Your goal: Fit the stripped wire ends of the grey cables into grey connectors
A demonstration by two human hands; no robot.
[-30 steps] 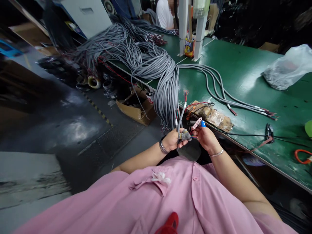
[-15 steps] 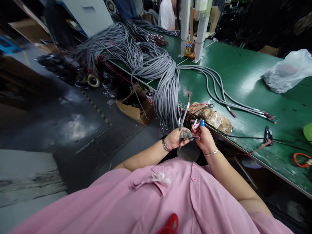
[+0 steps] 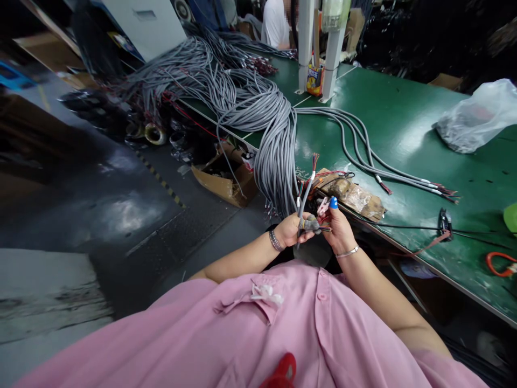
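My left hand (image 3: pixel 294 228), its fingertips in grey covers, is closed around a grey cable (image 3: pixel 307 192) whose stripped end fans into thin coloured wires at the top. Another bunch of thin coloured wires (image 3: pixel 325 229) pokes out from its fingertips toward my right hand (image 3: pixel 341 230). That hand wears a blue thumb cover and is closed in a pinch at a small pink clip-like piece (image 3: pixel 323 206); its exact kind is unclear. The hands are close together at the bench edge, beside a large hanging bundle of grey cables (image 3: pixel 278 145).
On the green bench (image 3: pixel 404 124) lie a few separate grey cables (image 3: pixel 365 143), a tape-wrapped block (image 3: pixel 353 196), a plastic bag (image 3: pixel 470 121) and an orange-handled tool (image 3: pixel 498 264). White posts (image 3: pixel 331 75) stand on it. A cardboard box (image 3: pixel 226 180) sits below. Behind is a person in white (image 3: pixel 275 24).
My right hand and the pink piece have shifted very slightly left and up. My left hand keeps its grip on the cable, almost unmoved.
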